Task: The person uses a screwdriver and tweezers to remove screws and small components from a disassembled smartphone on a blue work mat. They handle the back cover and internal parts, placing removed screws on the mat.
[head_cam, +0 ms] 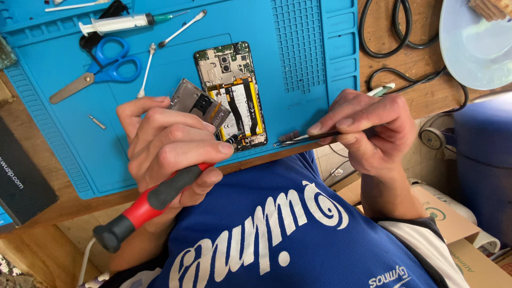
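Blue silicone matting (298, 114) is covering the wooden surface (410, 64), and the opened phone (234, 96) is lying on it at centre frame, between the hands, its long axis running top to bottom. The left hand (165, 146) is gripping a red-and-black soldering iron (154, 200) and a grey metal plate (194, 104). The right hand (365, 128) is pinching thin tweezers (298, 138) pointing left toward the phone's lower end.
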